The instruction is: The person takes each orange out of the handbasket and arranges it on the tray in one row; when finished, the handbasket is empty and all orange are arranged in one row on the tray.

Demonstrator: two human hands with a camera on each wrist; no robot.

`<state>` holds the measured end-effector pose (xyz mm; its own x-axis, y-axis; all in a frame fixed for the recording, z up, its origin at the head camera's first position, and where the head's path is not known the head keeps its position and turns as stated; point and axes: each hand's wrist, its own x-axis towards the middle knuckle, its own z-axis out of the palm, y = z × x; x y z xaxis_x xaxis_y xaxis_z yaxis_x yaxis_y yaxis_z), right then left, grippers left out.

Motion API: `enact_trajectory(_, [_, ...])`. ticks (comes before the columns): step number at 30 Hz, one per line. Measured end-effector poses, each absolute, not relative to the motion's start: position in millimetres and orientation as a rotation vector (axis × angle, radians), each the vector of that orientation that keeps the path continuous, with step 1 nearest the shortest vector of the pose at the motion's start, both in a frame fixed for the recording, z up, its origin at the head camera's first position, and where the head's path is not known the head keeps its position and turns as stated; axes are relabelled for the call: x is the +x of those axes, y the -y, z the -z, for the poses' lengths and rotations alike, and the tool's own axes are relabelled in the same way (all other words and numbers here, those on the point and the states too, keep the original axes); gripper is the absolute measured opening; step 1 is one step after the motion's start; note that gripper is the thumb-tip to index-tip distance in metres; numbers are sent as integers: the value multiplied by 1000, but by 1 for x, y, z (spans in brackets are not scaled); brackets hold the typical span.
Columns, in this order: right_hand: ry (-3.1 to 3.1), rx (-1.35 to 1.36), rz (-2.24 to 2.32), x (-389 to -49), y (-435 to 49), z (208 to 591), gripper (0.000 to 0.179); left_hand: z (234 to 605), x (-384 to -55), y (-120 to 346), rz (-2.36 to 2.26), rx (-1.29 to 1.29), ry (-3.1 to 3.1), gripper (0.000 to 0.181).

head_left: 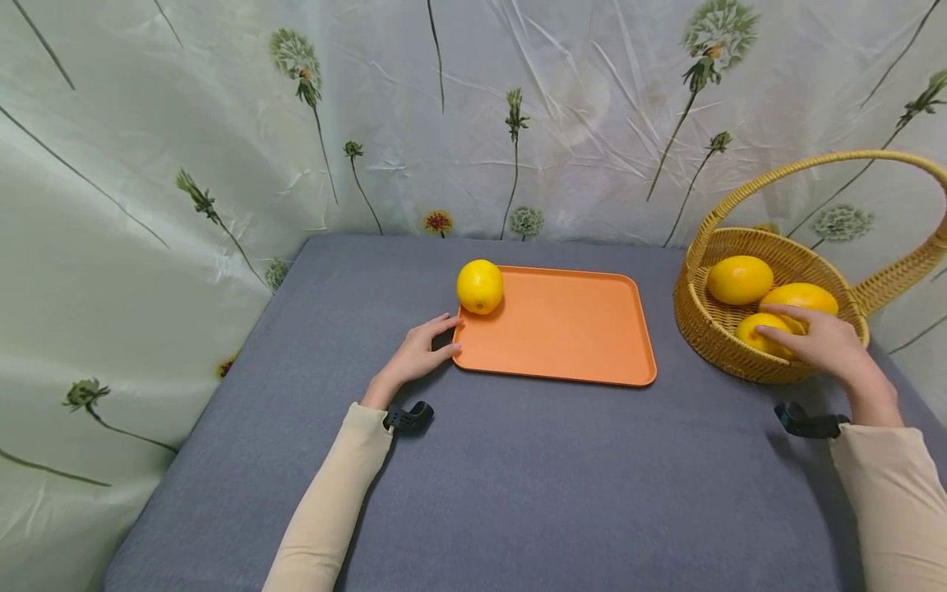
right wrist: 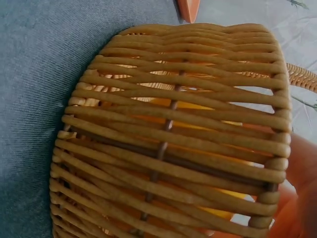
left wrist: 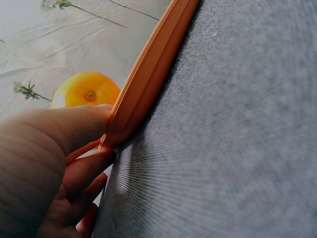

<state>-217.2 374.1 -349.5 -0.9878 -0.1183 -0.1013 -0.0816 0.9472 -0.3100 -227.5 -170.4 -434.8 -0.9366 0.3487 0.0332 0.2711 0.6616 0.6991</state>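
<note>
My left hand point(head_left: 418, 353) holds the near left side of an orange tray point(head_left: 562, 325). In the left wrist view the thumb point(left wrist: 84, 124) lies on the tray's rim, with the fingers curled beneath. A round yellow orange point(head_left: 479, 287) sits in the tray's far left corner, just beyond that hand. My right hand point(head_left: 832, 341) reaches over the near rim of a wicker basket point(head_left: 695, 321). Its thumb and forefinger extend above a smaller round yellow fruit point(head_left: 755, 335); whether they touch it is unclear. Two longer yellow fruits, resembling mangoes, lie beside it: one point(head_left: 740, 279) at left, another point(head_left: 802, 298) behind the fingers.
A tall arched handle point(head_left: 821, 156) rises over the basket. Grey cloth point(head_left: 562, 477) covers the table under the tray and basket. Behind and to the left hangs a pale curtain point(head_left: 414, 123) printed with dandelions. Each wrist carries a black band, the left one point(head_left: 410, 418) near the cloth.
</note>
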Motion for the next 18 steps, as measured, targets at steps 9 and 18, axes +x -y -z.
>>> enact_trajectory(9, [-3053,-232,441,-216,-369,353,64,434,-228,171,-1144,528,-2774,51])
enact_trajectory(18, [-3214,-218,596,-209,-363,363,53,437,-229,171,-1128,540,-2780,52])
